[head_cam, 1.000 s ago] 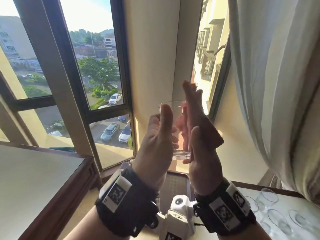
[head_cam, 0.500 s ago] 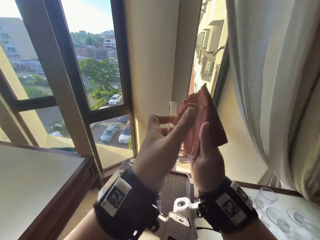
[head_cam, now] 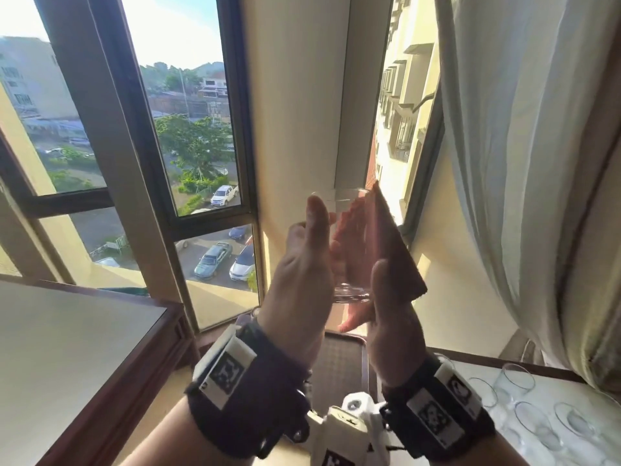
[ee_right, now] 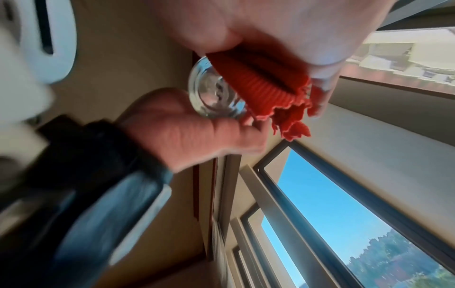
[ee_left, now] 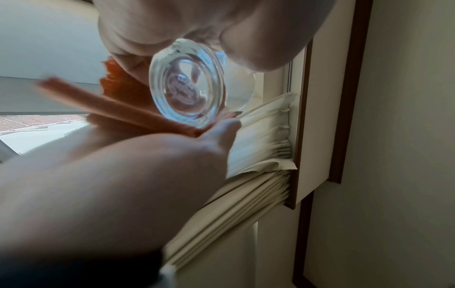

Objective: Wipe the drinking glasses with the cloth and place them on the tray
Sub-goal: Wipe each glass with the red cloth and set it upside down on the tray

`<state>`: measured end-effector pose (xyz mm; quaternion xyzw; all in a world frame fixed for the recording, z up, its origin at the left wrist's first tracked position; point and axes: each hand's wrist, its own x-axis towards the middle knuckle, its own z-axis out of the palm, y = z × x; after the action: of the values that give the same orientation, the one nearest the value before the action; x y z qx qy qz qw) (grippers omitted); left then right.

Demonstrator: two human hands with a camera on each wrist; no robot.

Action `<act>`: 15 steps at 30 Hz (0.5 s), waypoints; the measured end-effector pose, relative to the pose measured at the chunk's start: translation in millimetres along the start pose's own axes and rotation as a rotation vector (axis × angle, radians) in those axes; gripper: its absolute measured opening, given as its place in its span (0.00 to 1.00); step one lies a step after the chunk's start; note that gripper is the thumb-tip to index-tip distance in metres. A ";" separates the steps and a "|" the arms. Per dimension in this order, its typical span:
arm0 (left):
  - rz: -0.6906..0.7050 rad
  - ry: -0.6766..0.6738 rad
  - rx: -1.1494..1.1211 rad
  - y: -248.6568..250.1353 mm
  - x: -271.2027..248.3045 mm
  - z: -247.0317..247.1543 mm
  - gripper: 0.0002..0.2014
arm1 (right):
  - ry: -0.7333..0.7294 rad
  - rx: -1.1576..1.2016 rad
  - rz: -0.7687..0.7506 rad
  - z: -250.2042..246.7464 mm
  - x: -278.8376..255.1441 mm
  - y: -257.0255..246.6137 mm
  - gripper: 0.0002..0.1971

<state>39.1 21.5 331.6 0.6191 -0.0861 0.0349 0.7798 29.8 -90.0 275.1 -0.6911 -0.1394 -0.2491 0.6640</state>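
**A:** What have your fingers got right now?

**Me:** My left hand [head_cam: 304,264] is wrapped round a clear drinking glass [head_cam: 346,250], thumb up near the rim, held upright in the air in front of the window [head_cam: 188,136]. My right hand [head_cam: 386,317] grips the red cloth [head_cam: 391,250], pressing it flat against the right side of the glass, one corner poking up past the rim.

**A:** And from below?

**Me:** The left wrist view looks straight at the thick round base [ee_left: 188,85], the cloth bunched beside it.

**A:** Further out?

**Me:** The tray [head_cam: 342,368] sits below my wrists. More glasses [head_cam: 515,381] stand on the table [head_cam: 571,398] near right, the curtain [head_cam: 524,163] hanging beyond them.
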 end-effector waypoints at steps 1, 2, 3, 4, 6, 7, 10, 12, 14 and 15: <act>0.021 -0.003 0.036 -2.6 -2.5 3.5 0.36 | 0.001 -0.021 0.017 -0.9 6.6 -7.0 0.52; 0.034 -0.002 0.064 -6.1 -2.9 5.6 0.36 | -0.006 -0.041 -0.014 -1.4 14.1 -11.3 0.48; 0.041 0.000 0.081 -7.4 -3.5 7.5 0.36 | -0.002 -0.049 -0.093 -1.0 18.8 -18.6 0.39; 0.030 0.009 0.092 -8.5 -2.3 8.1 0.38 | -0.013 -0.081 -0.219 -2.1 20.6 -23.7 0.28; -0.014 -0.016 0.085 -7.0 1.7 5.4 0.42 | -0.049 -0.094 -0.372 2.9 14.6 -37.1 0.19; -0.039 -0.008 0.072 -3.4 3.9 2.7 0.42 | -0.113 -0.153 -0.425 5.4 8.8 -35.6 0.20; -0.064 0.043 -0.001 8.8 9.1 -8.2 0.41 | -0.275 -0.074 -0.371 11.5 -0.3 -11.8 0.29; -0.072 0.038 0.009 11.9 9.5 -10.8 0.39 | -0.336 -0.026 -0.276 13.2 -7.9 6.1 0.38; -0.066 0.031 -0.018 7.7 8.8 -8.6 0.37 | -0.238 -0.116 -0.103 2.3 -8.9 7.0 0.39; -0.071 0.033 -0.030 4.1 7.3 -6.1 0.36 | -0.191 -0.105 -0.036 -0.1 -5.3 15.1 0.39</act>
<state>46.1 28.0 335.5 0.6093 -0.0520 0.0161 0.7911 33.2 -90.6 259.5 -0.7428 -0.2010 -0.2009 0.6062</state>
